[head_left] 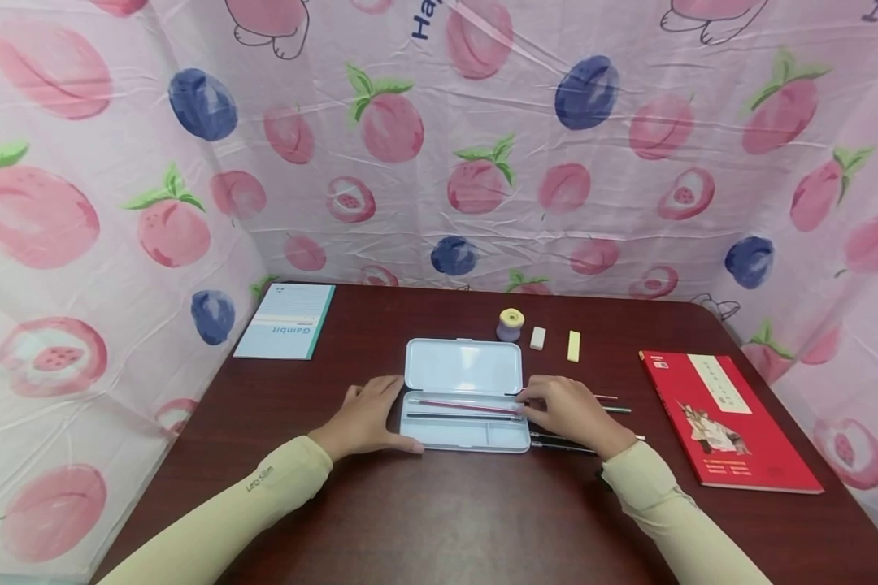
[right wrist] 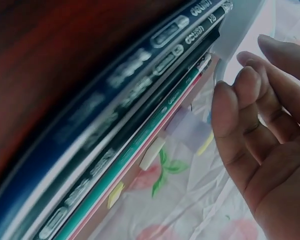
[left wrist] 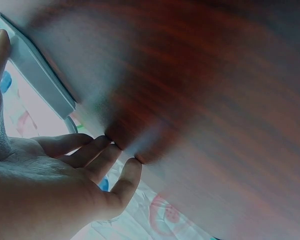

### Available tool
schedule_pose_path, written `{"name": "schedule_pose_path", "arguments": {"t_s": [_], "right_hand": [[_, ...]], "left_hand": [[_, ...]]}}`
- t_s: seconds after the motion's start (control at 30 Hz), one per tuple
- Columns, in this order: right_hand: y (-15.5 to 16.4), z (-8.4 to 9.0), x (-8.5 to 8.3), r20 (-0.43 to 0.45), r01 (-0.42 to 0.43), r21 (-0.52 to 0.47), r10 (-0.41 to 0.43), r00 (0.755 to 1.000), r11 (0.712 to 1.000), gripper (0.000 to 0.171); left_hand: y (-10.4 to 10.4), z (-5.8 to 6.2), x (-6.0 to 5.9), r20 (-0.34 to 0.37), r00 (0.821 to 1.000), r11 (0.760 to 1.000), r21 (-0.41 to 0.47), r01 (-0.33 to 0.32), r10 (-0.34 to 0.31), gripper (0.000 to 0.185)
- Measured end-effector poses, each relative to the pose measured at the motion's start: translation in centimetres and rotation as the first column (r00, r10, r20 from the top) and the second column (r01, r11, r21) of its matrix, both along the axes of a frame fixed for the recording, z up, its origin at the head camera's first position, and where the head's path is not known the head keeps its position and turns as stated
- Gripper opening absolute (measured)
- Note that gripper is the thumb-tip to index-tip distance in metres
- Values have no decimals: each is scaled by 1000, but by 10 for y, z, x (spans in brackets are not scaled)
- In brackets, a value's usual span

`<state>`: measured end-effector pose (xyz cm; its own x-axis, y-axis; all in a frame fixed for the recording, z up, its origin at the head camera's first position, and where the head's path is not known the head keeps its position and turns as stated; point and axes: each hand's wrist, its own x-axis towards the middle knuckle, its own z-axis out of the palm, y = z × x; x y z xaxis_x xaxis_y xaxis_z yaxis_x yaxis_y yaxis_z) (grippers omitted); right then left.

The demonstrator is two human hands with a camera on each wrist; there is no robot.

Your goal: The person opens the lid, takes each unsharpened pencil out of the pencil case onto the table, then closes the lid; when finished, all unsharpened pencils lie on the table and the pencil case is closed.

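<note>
Two pale yellow sleeves (head_left: 227, 512) reach in from the near edge over the dark red tabletop (head_left: 439, 520). The left hand (head_left: 366, 418) lies flat, fingers straight and slightly spread, its fingertips on the wood and its thumb against the left end of the case (head_left: 464, 402); the left wrist view shows the same flat hand (left wrist: 55, 175) beside the case's corner (left wrist: 35, 70). The case is pale blue, open, its lid laid back toward the curtain, and it sits in the middle of the tabletop between the two hands. In its tray lie a red pencil (head_left: 468, 405) and a dark pencil (head_left: 461, 417), side by side. The right hand (head_left: 567, 410) rests at the right end of the case, fingers loosely bent over the end of the red pencil; whether it pinches the pencil cannot be told. Under and just right of this hand lie more pens and pencils (head_left: 615, 404) on the wood, seen close in the right wrist view (right wrist: 140, 110) next to the fingers (right wrist: 250, 120).

Beyond the case stand a small round sharpener (head_left: 510, 324), a white eraser (head_left: 537, 338) and a yellow eraser (head_left: 574, 346). A light blue notebook (head_left: 287, 321) lies far left, a red book (head_left: 728, 421) far right. A fruit-printed curtain (head_left: 483, 162) surrounds the tabletop.
</note>
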<state>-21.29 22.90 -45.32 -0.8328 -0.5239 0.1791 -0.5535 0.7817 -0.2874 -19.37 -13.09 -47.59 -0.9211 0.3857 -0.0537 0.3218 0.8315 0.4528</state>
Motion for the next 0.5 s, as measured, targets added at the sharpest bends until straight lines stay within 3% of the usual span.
{"name": "schedule_pose_path", "arguments": {"t_s": [0.5], "right_hand": [[-12,1,-10,119,11,78,-20,993,997,13]], "left_hand": [[-1,-1,0,-2,1000,1000,5,-1,1,129]]}}
